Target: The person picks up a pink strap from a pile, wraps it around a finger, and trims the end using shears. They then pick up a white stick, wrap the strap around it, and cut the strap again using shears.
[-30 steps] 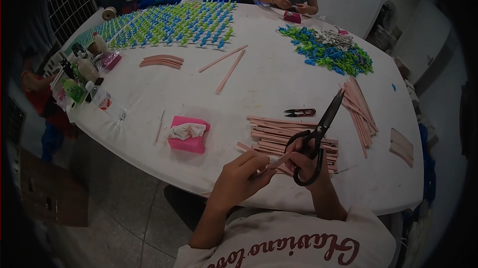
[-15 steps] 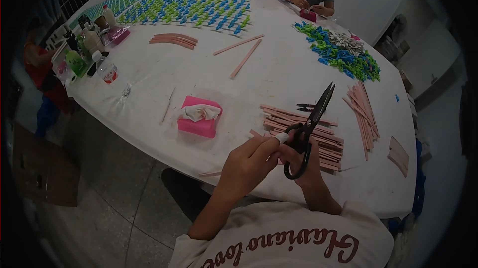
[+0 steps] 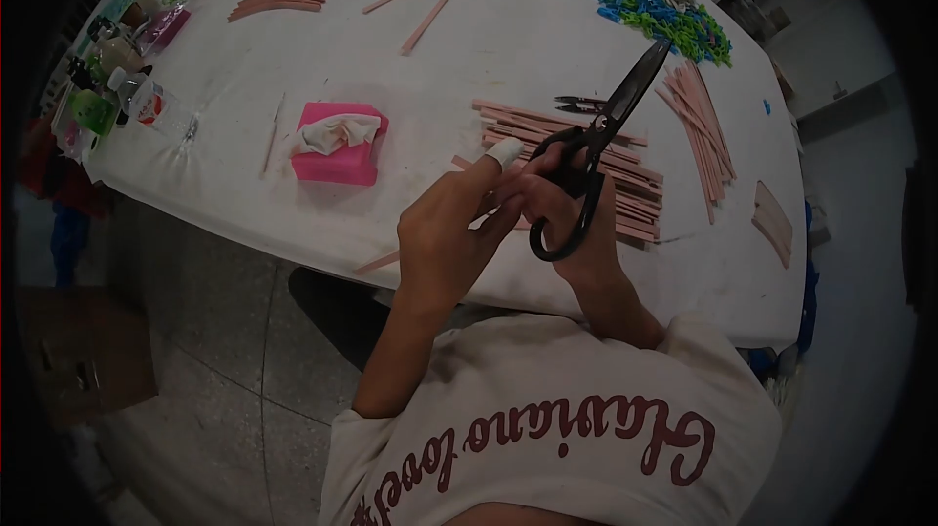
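Head view: the large black scissors (image 3: 611,121) are gripped by the right hand (image 3: 557,204), which is closed round the handle loops. The blades are together and point up toward the far right, above the near edge of the white-covered table (image 3: 489,38). The left hand (image 3: 440,233), its forefinger tip wrapped in white, curls against the right one; whether it pinches anything I cannot tell. Just beyond lies a stack of flat pink strips (image 3: 635,199), with a second pink bundle (image 3: 699,126) to its right. Which strips are already trimmed is unclear. A pink tissue box (image 3: 337,145) sits to the left.
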Motion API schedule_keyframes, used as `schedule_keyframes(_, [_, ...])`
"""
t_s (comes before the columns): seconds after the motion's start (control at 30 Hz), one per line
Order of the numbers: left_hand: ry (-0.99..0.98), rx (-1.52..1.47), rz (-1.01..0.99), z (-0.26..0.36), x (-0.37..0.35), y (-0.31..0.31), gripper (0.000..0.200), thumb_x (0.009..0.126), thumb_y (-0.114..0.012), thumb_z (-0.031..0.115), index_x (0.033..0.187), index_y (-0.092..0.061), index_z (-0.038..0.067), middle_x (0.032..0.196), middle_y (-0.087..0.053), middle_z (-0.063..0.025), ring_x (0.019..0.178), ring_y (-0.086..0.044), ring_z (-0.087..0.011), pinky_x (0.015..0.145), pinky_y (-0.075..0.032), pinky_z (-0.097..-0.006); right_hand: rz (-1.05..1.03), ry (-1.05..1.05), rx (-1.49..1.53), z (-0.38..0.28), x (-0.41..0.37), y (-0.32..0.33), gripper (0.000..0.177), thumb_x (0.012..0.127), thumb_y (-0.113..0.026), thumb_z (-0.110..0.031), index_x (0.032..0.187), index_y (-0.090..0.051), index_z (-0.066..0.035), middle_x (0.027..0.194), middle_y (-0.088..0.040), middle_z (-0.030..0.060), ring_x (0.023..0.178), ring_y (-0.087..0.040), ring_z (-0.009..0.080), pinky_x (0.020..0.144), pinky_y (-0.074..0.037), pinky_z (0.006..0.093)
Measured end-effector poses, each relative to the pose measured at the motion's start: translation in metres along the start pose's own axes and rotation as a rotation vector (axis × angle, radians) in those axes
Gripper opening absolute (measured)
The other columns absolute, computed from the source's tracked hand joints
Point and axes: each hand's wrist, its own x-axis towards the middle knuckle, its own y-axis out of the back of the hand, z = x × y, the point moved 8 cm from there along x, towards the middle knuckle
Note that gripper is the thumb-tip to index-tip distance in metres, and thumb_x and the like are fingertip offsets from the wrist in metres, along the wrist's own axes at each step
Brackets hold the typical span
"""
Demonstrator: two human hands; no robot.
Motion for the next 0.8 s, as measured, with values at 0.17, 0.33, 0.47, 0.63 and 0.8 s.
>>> schedule_keyframes(0.17, [-0.002, -0.019, 0.031, 0.002, -0.001, -0.001, 0.044, 0.069, -0.078, 0.001, 0.107, -0.055, -0.001, 0.085, -0.069, -0.0121, 0.080, -0.068, -0.0162, 0.065, -0.057, -0.0271, 0.038, -0.012, 0.037, 0.001, -0.002, 0.005, 0.026, 0.079, -0.069, -0.007, 0.091, -0.046, -0.005, 0.079, -0.058, 0.0046, 0.062, -0.053, 0.0084, 0.052, -0.044, 0.0206])
schedule_keyframes(0.33, [0.037, -0.052, 0.013, -0.004, -0.005, -0.005, 0.042, 0.069, -0.077, 0.000, 0.104, -0.056, -0.003, 0.085, -0.068, -0.0139, 0.080, -0.068, -0.0176, 0.064, -0.058, -0.0274, 0.053, 0.023, 0.049, -0.002, -0.001, 0.009, 0.024, 0.078, -0.067, -0.006, 0.089, -0.046, -0.004, 0.075, -0.056, 0.0043, 0.060, -0.052, 0.0081, 0.051, -0.042, 0.0206])
schedule_keyframes(0.47, [0.012, 0.025, -0.027, -0.002, -0.007, -0.006, 0.040, 0.069, -0.077, -0.001, 0.103, -0.056, -0.003, 0.083, -0.068, -0.0123, 0.081, -0.068, -0.0178, 0.064, -0.058, -0.0275, 0.073, 0.030, 0.030, -0.001, -0.002, 0.012, 0.022, 0.078, -0.064, -0.004, 0.088, -0.045, -0.004, 0.073, -0.055, 0.0041, 0.058, -0.050, 0.0086, 0.050, -0.040, 0.0210])
schedule_keyframes(0.63, [-0.139, 0.149, -0.058, 0.006, -0.007, -0.001, 0.043, 0.064, -0.078, -0.002, 0.102, -0.058, 0.002, 0.074, -0.064, -0.0075, 0.067, -0.066, -0.0162, 0.056, -0.053, -0.0260, 0.144, 0.060, 0.022, -0.016, 0.002, 0.024, 0.019, 0.077, -0.061, -0.002, 0.087, -0.045, -0.004, 0.070, -0.053, 0.0049, 0.056, -0.049, 0.0099, 0.050, -0.039, 0.0222])
schedule_keyframes(0.8, [-0.197, 0.127, -0.020, 0.000, -0.013, -0.001, 0.044, 0.062, -0.078, -0.003, 0.102, -0.060, 0.005, 0.073, -0.063, -0.0052, 0.063, -0.063, -0.0157, 0.054, -0.049, -0.0257, 0.197, 0.071, 0.034, -0.029, 0.010, 0.051, 0.014, 0.078, -0.059, -0.003, 0.083, -0.046, -0.005, 0.064, -0.047, 0.0031, 0.055, -0.045, 0.0106, 0.050, -0.038, 0.0232])
